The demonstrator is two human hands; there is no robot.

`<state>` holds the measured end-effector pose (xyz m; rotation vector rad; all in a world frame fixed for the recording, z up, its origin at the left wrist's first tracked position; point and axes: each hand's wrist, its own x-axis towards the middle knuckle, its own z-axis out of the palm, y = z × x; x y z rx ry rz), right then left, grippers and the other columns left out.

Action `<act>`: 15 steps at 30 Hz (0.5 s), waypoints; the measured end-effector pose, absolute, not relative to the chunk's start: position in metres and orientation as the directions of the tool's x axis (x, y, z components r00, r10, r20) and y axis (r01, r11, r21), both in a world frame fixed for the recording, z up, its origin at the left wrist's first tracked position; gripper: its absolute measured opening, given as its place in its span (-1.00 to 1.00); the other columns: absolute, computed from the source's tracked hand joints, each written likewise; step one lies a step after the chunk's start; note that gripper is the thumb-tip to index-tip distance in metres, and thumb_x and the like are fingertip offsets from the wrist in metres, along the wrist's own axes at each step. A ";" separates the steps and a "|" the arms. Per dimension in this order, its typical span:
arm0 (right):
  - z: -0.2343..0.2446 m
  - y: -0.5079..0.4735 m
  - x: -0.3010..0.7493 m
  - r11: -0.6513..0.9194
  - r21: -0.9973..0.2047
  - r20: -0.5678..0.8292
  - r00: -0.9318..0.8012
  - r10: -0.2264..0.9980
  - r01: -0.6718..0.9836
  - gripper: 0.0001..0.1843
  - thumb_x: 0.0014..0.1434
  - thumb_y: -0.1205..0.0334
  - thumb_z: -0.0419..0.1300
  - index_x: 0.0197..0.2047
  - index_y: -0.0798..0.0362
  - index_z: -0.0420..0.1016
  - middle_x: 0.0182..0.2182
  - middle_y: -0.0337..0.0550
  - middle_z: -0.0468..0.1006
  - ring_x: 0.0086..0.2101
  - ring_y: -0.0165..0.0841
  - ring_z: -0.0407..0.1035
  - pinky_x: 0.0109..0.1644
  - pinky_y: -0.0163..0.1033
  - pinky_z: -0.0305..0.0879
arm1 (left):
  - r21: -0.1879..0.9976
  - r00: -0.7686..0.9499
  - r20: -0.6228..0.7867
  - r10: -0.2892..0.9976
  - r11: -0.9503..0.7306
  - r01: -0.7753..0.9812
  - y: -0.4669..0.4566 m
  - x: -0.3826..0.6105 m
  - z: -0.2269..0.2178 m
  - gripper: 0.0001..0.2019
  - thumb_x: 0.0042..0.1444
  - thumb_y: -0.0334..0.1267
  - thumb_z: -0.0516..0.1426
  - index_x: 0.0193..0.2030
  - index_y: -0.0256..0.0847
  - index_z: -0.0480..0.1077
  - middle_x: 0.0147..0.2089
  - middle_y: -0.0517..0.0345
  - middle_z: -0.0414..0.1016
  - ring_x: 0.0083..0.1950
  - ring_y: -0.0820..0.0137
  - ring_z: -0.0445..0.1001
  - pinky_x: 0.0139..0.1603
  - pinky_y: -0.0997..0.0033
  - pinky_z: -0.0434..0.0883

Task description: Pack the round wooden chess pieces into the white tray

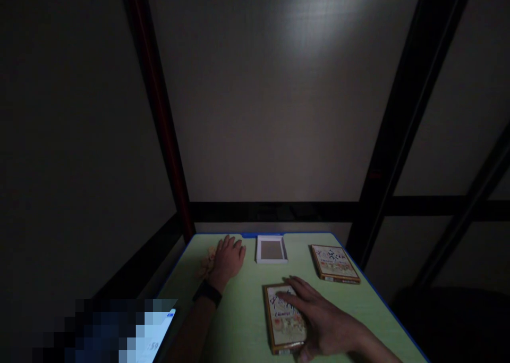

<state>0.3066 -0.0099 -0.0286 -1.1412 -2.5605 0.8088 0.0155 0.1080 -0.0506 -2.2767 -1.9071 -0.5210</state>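
My right hand (329, 320) is wrapped over the right side of a flat Chinese chess box (283, 326) near the front of the table, its thumb at the near edge and its fingers over the far end. The box's lid is cream with dark brush lettering and an orange-brown border. Farther left, my left hand (228, 259), with a dark band on the wrist, lies palm down with fingers stretched out. A heap of small pale wooden pieces (206, 264) sits against its left side, partly hidden by it. Whether the palm covers more pieces cannot be seen.
A matching box (335, 263) lies near the right edge of the green, blue-rimmed table (243, 312). An open white box tray (258, 250) stands at the far edge. At lower left is a lit screen (153, 334), partly pixelated. A pale wall rises behind the table.
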 end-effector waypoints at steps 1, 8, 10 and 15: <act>-0.029 -0.010 0.305 0.541 -0.574 -0.009 -0.665 0.747 0.615 0.17 -0.26 -0.12 0.50 0.40 -0.07 0.19 0.42 0.24 -0.02 0.38 0.16 -0.17 0.37 0.21 -0.08 | 0.149 0.158 0.345 0.925 -0.220 0.964 0.107 0.018 -0.050 -0.62 0.33 -0.20 -0.05 0.14 -0.24 0.45 0.26 -0.15 0.41 0.38 0.05 0.21 0.40 -0.04 0.10; -0.021 -0.008 0.306 0.549 -0.595 0.010 -0.678 0.735 0.586 0.15 -0.23 -0.18 0.47 0.39 -0.03 0.21 0.39 0.23 0.07 0.36 0.13 -0.07 0.37 0.17 -0.02 | 0.269 0.420 0.357 0.834 -0.523 0.809 0.087 0.055 -0.055 -0.57 0.38 -0.13 -0.13 0.22 -0.11 0.41 0.36 0.02 0.32 0.36 0.24 0.28 0.39 0.22 0.22; -0.017 -0.002 0.316 0.523 -0.584 0.037 -0.624 0.781 0.621 0.05 -0.10 -0.24 0.40 0.40 -0.06 0.21 0.40 0.16 0.07 0.37 0.10 -0.07 0.37 0.18 -0.03 | 0.235 0.461 0.393 0.795 -0.572 0.786 0.082 0.063 -0.063 -0.57 0.39 -0.14 -0.14 0.19 -0.11 0.45 0.33 0.05 0.36 0.37 0.24 0.27 0.39 0.19 0.23; -0.027 0.024 0.351 0.016 -0.242 0.140 0.019 0.990 0.970 -0.24 0.25 -0.23 0.07 0.41 -0.08 0.19 0.40 0.15 0.08 0.35 0.27 -0.13 0.26 0.49 -0.09 | 0.158 0.490 0.455 0.743 -0.609 0.777 0.078 0.071 -0.077 -0.58 0.41 -0.17 -0.14 0.16 -0.12 0.47 0.27 0.08 0.44 0.38 0.26 0.26 0.38 0.15 0.27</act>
